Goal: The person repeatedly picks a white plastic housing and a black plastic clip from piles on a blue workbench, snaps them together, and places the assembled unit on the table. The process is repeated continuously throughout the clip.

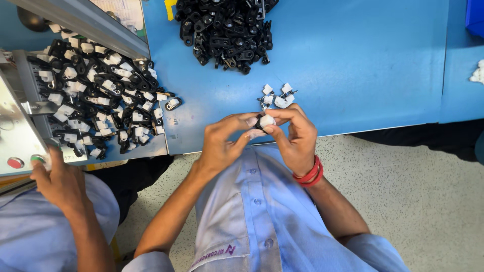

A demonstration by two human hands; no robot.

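Observation:
My left hand and my right hand meet at the near edge of the blue table. Together they pinch a small part made of a black clip and a white plastic piece. My right wrist carries red bands. Just beyond my fingers lies a small cluster of white pieces. Farther back on the table sits a heap of black clips.
At the left lies a big pile of assembled black-and-white parts beside a grey metal machine with a red and a green button. A co-worker's hand rests at that machine. More white pieces lie at the right edge.

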